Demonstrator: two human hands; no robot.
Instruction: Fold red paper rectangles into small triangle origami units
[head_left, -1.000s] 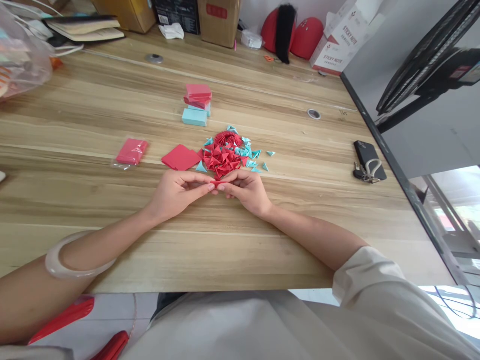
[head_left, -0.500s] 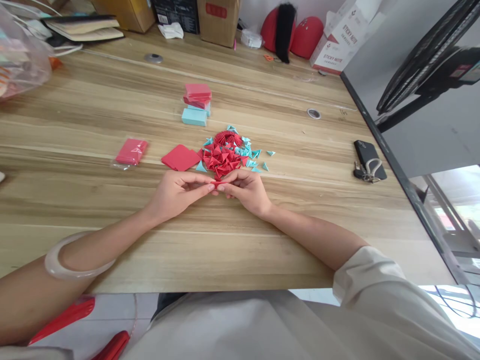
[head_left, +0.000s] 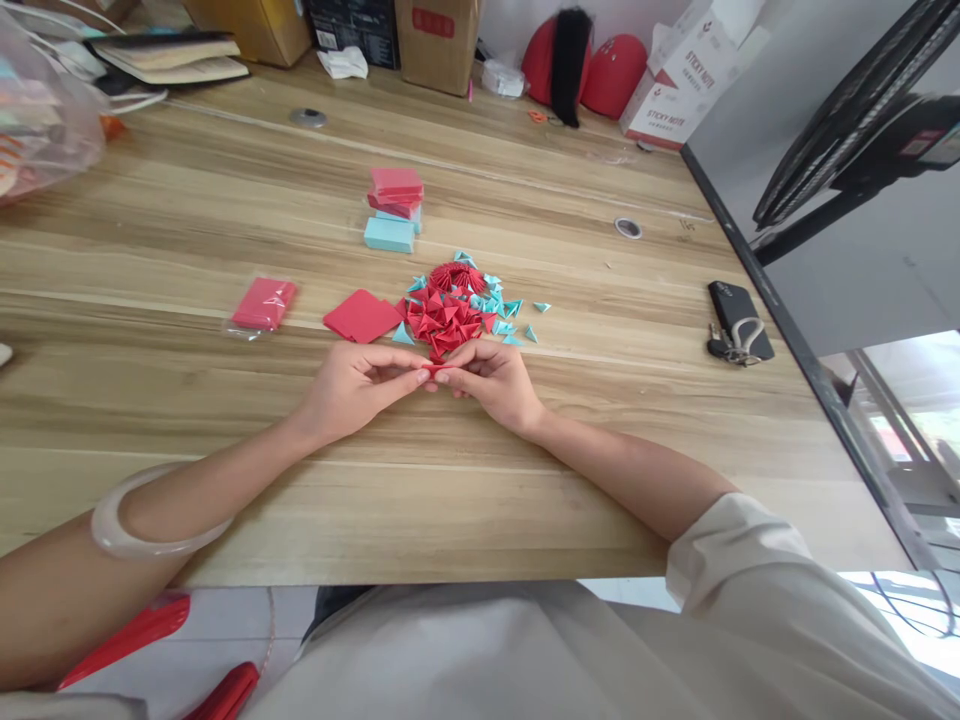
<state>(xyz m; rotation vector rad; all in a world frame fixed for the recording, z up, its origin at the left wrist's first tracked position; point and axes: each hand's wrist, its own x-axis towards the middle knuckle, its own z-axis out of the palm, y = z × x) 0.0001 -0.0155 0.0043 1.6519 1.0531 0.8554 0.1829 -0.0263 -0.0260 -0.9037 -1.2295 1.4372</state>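
Note:
Between my two hands is a small folded piece of red paper [head_left: 433,369], pinched by fingertips on each side and mostly covered by them. My left hand [head_left: 358,388] grips its left end, with thumb and index finger closed. On the other end, my right hand [head_left: 495,380] is closed in a pinch. Just beyond my fingertips lies a heap of folded red paper triangles [head_left: 448,318], with light blue paper triangles [head_left: 495,300] around it. A ring of joined red pieces [head_left: 456,277] sits at the heap's far side. Flat red paper sheets [head_left: 361,316] lie left of the heap.
A wrapped red paper pack [head_left: 264,304] lies to the left. Farther back are stacked red packs [head_left: 396,184] and a light blue pack [head_left: 388,234]. A black phone [head_left: 739,315] with keys rests at right. Boxes [head_left: 439,45] line the back; a fan [head_left: 840,120] stands at right.

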